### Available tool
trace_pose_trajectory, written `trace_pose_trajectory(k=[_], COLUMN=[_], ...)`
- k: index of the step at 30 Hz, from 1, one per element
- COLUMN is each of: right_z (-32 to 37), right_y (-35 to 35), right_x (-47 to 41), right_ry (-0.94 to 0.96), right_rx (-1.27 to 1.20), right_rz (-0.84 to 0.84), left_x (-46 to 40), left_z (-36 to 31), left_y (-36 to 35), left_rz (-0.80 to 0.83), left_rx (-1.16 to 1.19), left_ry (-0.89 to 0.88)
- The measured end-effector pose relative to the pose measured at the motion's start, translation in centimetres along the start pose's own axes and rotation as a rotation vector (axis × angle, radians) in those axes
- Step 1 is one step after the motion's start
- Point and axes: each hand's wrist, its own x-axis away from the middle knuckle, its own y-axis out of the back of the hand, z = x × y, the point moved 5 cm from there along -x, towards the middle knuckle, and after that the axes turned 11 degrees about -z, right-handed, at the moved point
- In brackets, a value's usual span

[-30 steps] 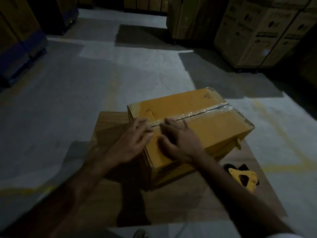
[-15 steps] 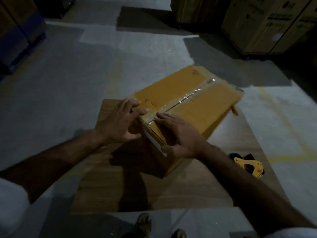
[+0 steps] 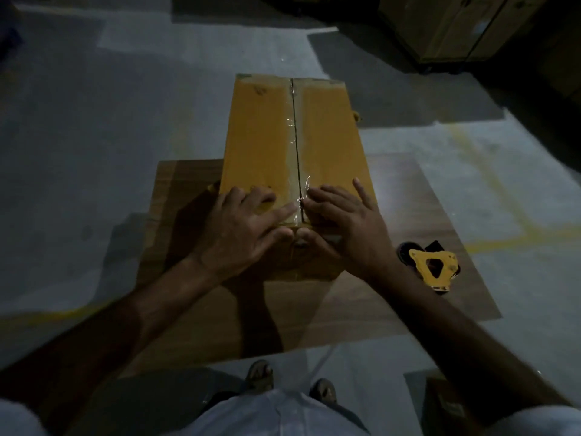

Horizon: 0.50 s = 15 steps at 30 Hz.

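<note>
In the head view, a yellow cardboard box point(image 3: 264, 136) stands on a brown board point(image 3: 408, 215) on the grey floor point(image 3: 94, 121), its long side running away from the person. A clear tape strip point(image 3: 295, 130) covers the top seam. The left hand point(image 3: 242, 225) and the right hand point(image 3: 349, 225) lie flat on the near end of the top, one on each side of the seam. Their fingers are spread and pressing, gripping nothing, and the thumbs meet at the near edge. A yellow tape dispenser point(image 3: 434, 267) lies on the board, just right of the right wrist.
</note>
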Motion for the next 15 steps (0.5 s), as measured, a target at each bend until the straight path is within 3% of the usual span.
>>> trace_pose_trajectory(k=[4,11,15], right_z=[0.3,1.3,0.8], right_y=[-1.0,-2.1,-1.4], right_x=[2.2,3.3,2.6], right_ry=[-0.009,-0.117,-0.142], right_rx=[0.095,0.187,0.108], right_rz=[-0.297,-0.258,-0.272], left_x=[-0.3,-0.2,-1.0], left_z=[-1.0,-2.5,-2.2], left_y=[-0.3,-0.3,-0.2], left_rz=[0.020,0.097,0.051], left_rx=[-0.045,-0.239,-0.181], left_ry=[0.022,0.070,0.085])
